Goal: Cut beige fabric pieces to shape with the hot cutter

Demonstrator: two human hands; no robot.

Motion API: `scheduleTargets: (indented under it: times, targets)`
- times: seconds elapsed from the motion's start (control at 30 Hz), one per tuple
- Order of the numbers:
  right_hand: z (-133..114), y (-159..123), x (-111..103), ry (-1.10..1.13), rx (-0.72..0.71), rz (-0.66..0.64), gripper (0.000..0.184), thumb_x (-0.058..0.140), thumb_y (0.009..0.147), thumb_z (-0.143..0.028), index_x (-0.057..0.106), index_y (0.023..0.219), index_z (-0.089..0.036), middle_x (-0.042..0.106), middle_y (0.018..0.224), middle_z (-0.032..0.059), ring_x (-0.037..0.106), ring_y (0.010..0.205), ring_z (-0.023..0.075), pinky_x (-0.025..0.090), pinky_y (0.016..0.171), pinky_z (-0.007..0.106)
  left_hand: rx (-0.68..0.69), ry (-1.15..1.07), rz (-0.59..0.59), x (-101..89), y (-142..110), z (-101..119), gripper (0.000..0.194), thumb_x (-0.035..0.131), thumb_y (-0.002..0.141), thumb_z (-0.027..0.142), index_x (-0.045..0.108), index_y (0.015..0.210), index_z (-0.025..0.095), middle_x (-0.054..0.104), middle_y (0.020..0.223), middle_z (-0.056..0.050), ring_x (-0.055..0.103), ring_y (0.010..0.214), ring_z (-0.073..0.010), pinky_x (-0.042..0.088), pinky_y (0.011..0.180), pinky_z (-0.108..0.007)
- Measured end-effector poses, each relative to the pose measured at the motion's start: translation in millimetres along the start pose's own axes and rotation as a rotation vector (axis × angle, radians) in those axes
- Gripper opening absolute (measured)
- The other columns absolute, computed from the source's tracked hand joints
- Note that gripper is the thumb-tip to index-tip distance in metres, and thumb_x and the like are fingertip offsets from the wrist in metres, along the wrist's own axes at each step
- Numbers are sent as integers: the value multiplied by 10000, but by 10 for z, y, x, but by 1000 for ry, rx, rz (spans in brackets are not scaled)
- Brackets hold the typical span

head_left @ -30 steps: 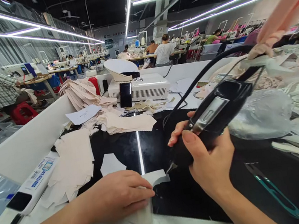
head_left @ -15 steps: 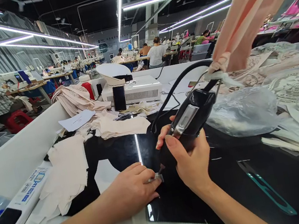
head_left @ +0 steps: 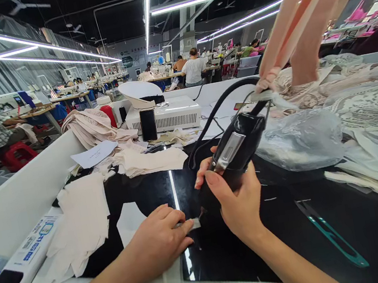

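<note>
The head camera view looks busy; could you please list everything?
Tool: one, black, centre right
Small piece: one, pale, near tool
Worktop: one, black, centre
Snips: one, teal, worktop's right
Fabric stacks: several, cream, left, far side
Labelled device: one, white, left
Vented box: one, white, far side
Phone: one, dark, before box
Plastic bag: one, clear, right
Lace pieces: several, pale, far right
Hanging cloth: count unclear, pink, upper right
Ceiling lights: several, white, overhead
Co-workers: several, mixed clothing, background
Left hand: one, bare, on small piece
Right hand: one, bare, round tool
</note>
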State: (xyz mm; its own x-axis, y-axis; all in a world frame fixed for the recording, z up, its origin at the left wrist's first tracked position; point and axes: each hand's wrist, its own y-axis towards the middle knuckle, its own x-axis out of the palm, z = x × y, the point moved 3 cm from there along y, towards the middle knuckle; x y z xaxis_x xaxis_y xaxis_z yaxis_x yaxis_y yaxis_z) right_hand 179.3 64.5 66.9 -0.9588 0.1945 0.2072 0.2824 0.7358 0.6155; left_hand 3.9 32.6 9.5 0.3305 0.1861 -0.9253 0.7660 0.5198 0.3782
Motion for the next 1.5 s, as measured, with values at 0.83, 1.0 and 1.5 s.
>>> scheduleTargets:
  times: [0.83,1.0,1.5]
  targets:
    - [-5,60,7,59,15,41,276,838,858,-365,599,954,-266,705,744,-70,649,553,136,579,543,285,-3,-58,-41,13,2,-55,255,644,1103,288,706,1316,163,721,1147,-80,658,988,-241,623,900,-377]
    - [10,38,25,40,0,33,265,827,864,-347,597,967,-265,707,734,-69,660,557,134,587,542,269,-13,-74,-39,19,-3,-45,250,655,1097,289,709,1308,164,720,1152,-80,659,1001,-244,621,914,-377]
    - [55,32,21,53,13,30,190,807,888,-298,636,958,-253,716,759,-68,673,564,119,589,556,254,-22,-99,-47,18,5,-59,277,683,1081,283,705,1325,151,723,1163,-82,661,1022,-254,618,931,-384]
